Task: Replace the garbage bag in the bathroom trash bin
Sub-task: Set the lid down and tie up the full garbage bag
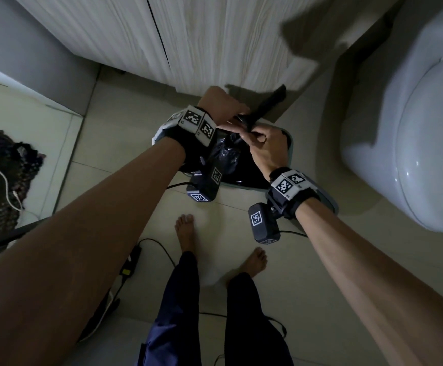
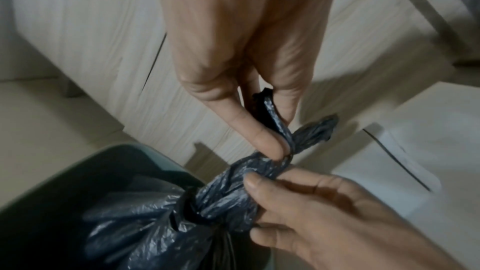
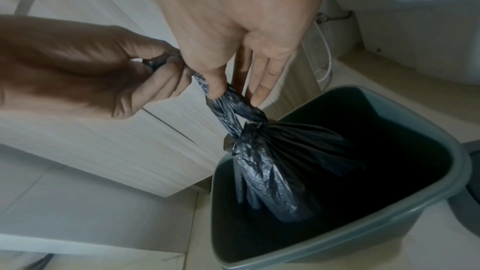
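Note:
A black garbage bag (image 1: pixel 225 151) sits inside the grey-green trash bin (image 1: pixel 291 151) on the tiled floor, its top gathered into a twisted neck. My left hand (image 1: pixel 223 107) pinches one twisted end of the bag (image 2: pixel 272 110) between thumb and fingers (image 2: pixel 265 141). My right hand (image 1: pixel 265 146) holds the neck just above the bunched bag (image 3: pixel 272 161), thumb and fingertips (image 3: pixel 259 98) on the plastic. A loose tail of the bag (image 1: pixel 268 104) sticks up past both hands. The bin's rim (image 3: pixel 462 161) is bare, with no bag folded over it.
A white wood-grain cabinet (image 1: pixel 202 35) stands right behind the bin. The toilet (image 1: pixel 413 128) is close on the right. My bare feet (image 1: pixel 186 233) are in front of the bin, with cables and a power adapter (image 1: pixel 130 262) on the floor beside them. A dark rug (image 1: pixel 4 167) lies left.

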`<state>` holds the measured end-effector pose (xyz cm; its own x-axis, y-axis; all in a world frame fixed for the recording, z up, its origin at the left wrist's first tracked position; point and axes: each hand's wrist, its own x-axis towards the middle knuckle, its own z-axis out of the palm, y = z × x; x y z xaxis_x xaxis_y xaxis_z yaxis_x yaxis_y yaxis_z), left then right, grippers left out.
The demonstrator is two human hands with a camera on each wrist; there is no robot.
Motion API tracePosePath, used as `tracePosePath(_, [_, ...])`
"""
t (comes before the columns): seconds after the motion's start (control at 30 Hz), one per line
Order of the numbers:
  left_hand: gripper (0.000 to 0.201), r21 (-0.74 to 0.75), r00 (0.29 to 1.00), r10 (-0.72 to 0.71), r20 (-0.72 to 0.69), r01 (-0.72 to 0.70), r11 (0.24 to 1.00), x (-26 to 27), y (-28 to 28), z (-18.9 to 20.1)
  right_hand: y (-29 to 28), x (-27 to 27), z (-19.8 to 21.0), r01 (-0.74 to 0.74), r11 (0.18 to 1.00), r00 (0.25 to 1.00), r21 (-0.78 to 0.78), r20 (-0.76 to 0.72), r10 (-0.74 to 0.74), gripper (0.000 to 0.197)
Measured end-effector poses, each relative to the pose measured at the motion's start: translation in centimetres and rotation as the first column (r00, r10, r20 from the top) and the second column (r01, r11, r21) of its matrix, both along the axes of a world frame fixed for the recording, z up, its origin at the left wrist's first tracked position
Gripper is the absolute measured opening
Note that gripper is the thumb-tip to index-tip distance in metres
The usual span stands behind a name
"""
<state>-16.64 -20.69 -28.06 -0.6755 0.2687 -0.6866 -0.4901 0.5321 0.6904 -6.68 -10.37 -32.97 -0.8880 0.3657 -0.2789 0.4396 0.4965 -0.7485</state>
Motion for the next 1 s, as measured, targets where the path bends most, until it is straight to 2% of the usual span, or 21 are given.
tracePosePath(0.13, [0.040,-0.008,0.984,-0.150,-0.096,0.150,0.989,0.6,0.5,0.4,0.1,-0.2,-0.8,-0.038,0.998,0.999,0.052,0.025,0.037,0.022])
tracePosePath(0.2, [0.047,-0.032,0.970,-0.210,-0.121,0.208,0.978,0.8,0.7,0.8,0.0,-0.1,-1.4,-0.067,0.997,0.997,0.037,0.047,0.065,0.028])
tracePosePath(0.37, [0.027,-0.151,0.937,-0.323,-0.131,0.303,0.941,0.4,1.1,1.0,0.1,0.3,-0.4,-0.139,0.987,0.980,-0.082,0.134,0.149,0.021])
tracePosePath(0.43, [0.022,-0.194,0.931,-0.344,-0.121,0.318,0.928,0.2,1.1,1.0,0.0,0.5,-0.1,-0.157,0.977,0.976,-0.146,0.131,0.176,0.025])
tracePosePath(0.5, [0.015,-0.156,0.947,-0.309,-0.091,0.293,0.943,-0.1,1.1,0.9,0.0,0.6,0.3,-0.110,0.965,0.980,-0.237,0.136,0.146,0.026])
tracePosePath(0.57, [0.010,-0.118,0.972,-0.231,-0.049,0.224,0.967,-0.6,1.0,0.6,0.1,0.6,0.8,-0.035,0.939,0.980,-0.343,0.171,0.099,0.012])
tracePosePath(0.63, [0.013,-0.110,0.986,-0.164,-0.029,0.160,0.981,-0.8,0.9,0.4,0.3,0.6,1.3,0.010,0.912,0.977,-0.411,0.197,0.079,0.015])
tracePosePath(0.7, [0.008,-0.105,0.995,-0.104,0.011,0.104,0.989,-1.0,0.6,0.4,0.5,0.6,1.4,0.046,0.883,0.980,-0.467,0.192,0.050,0.010])
tracePosePath(0.77, [0.008,-0.104,0.996,-0.052,0.069,0.059,0.993,-1.2,0.1,0.3,0.7,0.6,1.7,0.088,0.856,0.985,-0.509,0.174,0.002,0.017])
tracePosePath(0.83, [0.009,-0.099,0.995,-0.016,0.103,0.026,0.995,-1.3,-0.3,0.3,1.1,0.6,2.0,0.053,0.861,0.991,-0.507,0.133,0.017,0.029])
tracePosePath(1.0, [0.029,-0.081,0.996,0.002,0.091,0.005,0.997,-1.6,-0.7,0.0,1.0,0.6,3.0,-0.128,0.886,0.979,-0.445,0.086,0.185,0.030])
